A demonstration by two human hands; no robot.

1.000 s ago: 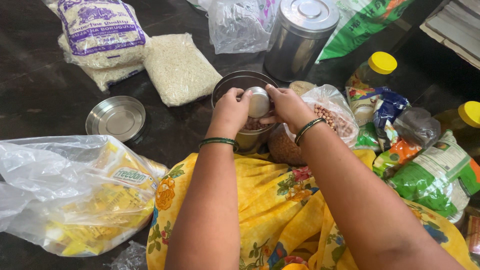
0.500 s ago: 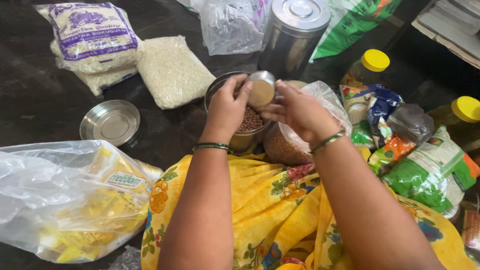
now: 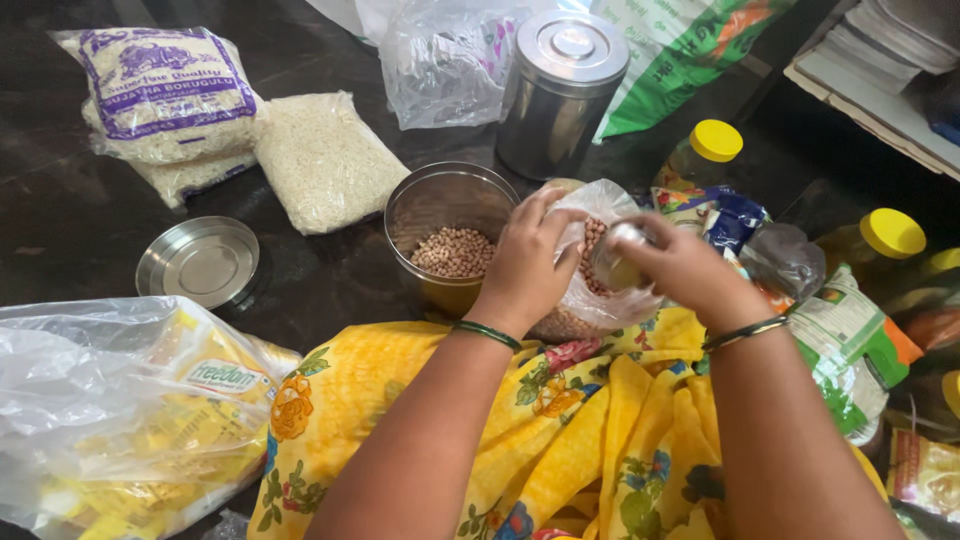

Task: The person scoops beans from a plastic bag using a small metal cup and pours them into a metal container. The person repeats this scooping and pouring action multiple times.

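Observation:
An open steel container partly filled with peanuts stands on the dark floor in front of me. To its right lies a clear plastic bag of peanuts. My left hand grips the bag's open edge. My right hand holds a small steel cup tilted at the bag's mouth, partly inside the plastic.
A steel lid lies left of the container. Two rice packets sit at the back left, a closed steel canister behind. Yellow-capped oil bottles and snack packets crowd the right; a plastic bag of yellow pouches lies left.
Both hands left the container and moved right to the peanut bag. The steel cup went from above the container into the bag's mouth; the left hand took hold of the bag.

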